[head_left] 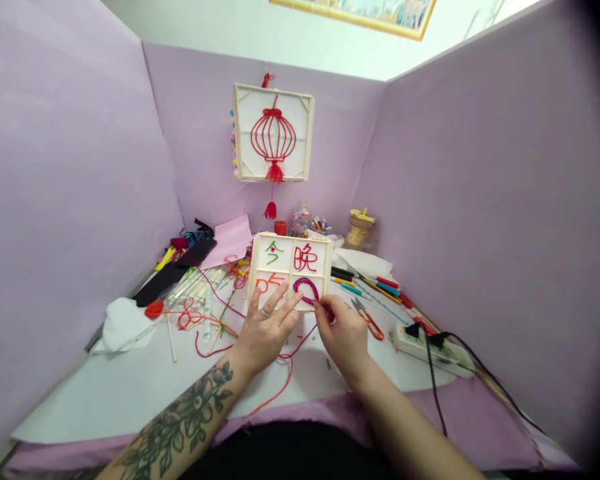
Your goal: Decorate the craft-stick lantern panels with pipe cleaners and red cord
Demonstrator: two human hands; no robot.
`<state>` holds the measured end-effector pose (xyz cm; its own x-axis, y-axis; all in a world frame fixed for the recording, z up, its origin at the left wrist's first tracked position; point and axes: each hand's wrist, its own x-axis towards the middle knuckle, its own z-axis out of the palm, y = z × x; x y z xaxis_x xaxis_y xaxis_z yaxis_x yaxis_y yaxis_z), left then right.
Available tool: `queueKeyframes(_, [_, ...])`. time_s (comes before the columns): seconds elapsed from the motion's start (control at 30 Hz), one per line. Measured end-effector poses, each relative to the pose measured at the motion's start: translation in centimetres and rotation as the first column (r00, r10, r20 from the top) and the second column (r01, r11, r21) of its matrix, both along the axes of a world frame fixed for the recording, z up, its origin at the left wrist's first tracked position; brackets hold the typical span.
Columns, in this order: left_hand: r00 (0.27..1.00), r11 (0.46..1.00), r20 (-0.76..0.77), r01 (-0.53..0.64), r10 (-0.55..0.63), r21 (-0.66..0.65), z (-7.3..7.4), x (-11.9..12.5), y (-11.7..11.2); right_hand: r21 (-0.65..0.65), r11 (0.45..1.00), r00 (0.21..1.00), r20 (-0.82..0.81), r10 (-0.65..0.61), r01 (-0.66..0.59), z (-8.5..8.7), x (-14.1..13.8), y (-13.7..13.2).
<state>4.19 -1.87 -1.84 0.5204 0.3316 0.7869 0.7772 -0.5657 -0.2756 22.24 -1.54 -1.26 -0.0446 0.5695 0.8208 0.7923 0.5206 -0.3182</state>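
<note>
A square wooden frame panel with four cells lies tilted on the white table, bearing cord characters in green, red and orange. My left hand lies flat with spread fingers on its lower left cell, a ring on one finger. My right hand pinches the end of a magenta cord loop in the lower right cell. A red cord trails from under my hands toward the table's front edge.
Orange-handled scissors lie right of my right hand, with pens and a power strip beyond. Cords and sticks clutter the left. A lantern panel hangs on the purple back wall. Jars stand behind.
</note>
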Motion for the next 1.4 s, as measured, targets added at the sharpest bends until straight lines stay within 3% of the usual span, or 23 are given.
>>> queueKeyframes(0.2, [0.999, 0.999, 0.029, 0.036, -0.036, -0.01, -0.2, 0.0, 0.1, -0.012, 1.0, 1.0, -0.021, -0.001, 0.0, 0.2, 0.1, 0.2])
queueKeyframes(0.8, [0.999, 1.0, 0.046, -0.005, 0.006, -0.021, -0.5, 0.3, 0.2, -0.038, 0.999, 1.0, -0.013, 0.026, -0.026, -0.1, 0.6, 0.0])
queueKeyframes(0.97, [0.998, 1.0, 0.055, 0.005, -0.004, -0.019, -0.5, 0.3, 0.2, 0.08, 0.978, 0.979, -0.051, 0.199, -0.195, 0.2, 0.5, 0.1])
queueKeyframes(1.1, [0.999, 1.0, 0.043, -0.026, 0.027, -0.018, -0.5, 0.3, 0.2, 0.068, 0.942, 0.944, -0.012, 0.329, -0.328, 0.7, -0.1, 0.5])
queueKeyframes(1.4, [0.997, 1.0, 0.077, -0.014, 0.013, 0.018, -0.2, 0.2, -0.1, 0.054, 0.948, 0.949, 0.004, 0.315, -0.314, 1.1, -0.9, 1.2])
